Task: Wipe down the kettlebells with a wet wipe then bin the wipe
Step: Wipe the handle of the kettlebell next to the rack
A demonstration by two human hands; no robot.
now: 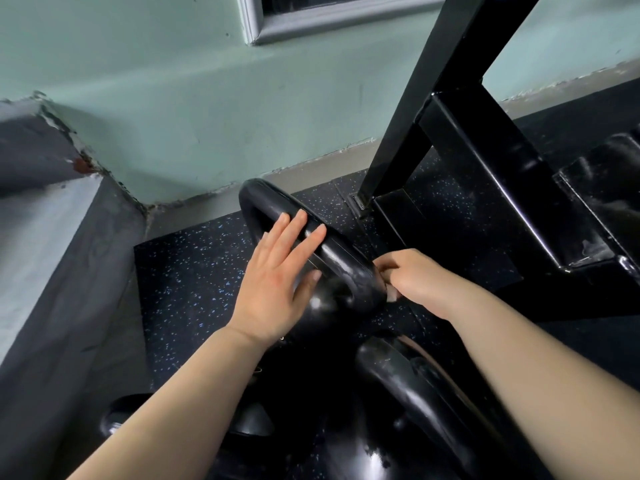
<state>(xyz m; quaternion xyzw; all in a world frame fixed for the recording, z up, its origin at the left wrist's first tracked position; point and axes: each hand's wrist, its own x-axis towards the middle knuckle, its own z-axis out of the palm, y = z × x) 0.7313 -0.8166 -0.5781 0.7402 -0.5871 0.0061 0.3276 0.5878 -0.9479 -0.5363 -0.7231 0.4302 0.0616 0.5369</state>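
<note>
The handle (339, 258) runs far-left to near-right: the flat, open left grip (277, 278) rests mid-handle, and the right grip (412, 275) pinches what seems the wipe (392, 295) at its near end.

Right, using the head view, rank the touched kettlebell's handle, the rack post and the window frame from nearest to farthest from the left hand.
1. Handle: directly under the left hand, whose straight fingers lie on it.
2. Rack post: to the right, rising from the floor beyond the kettlebell.
3. Window frame: high on the wall, farthest.
</note>
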